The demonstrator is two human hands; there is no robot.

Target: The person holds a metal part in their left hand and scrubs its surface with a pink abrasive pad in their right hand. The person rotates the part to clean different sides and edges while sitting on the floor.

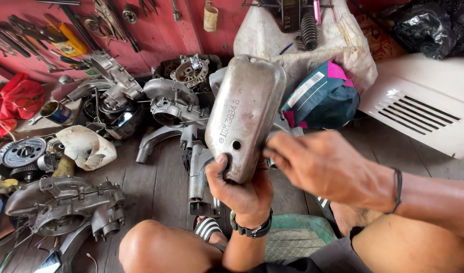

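My left hand point(240, 189) grips the lower end of a rounded grey metal cover point(247, 108) and holds it upright in front of me. The cover has a small round hole near its lower edge and markings stamped on its face. My right hand point(320, 164) is at the cover's right edge, fingers bent toward it; it is blurred and I cannot tell if anything is in it. A black watch is on my left wrist and a dark cord on my right wrist. My bare knees show at the bottom.
Engine casings point(65, 205) and other metal parts point(174, 103) lie on the wooden floor to the left and behind. A white ribbed panel point(419, 108) stands at right, a teal and pink bag point(323, 98) behind the cover, tools hang on the red wall point(156, 30).
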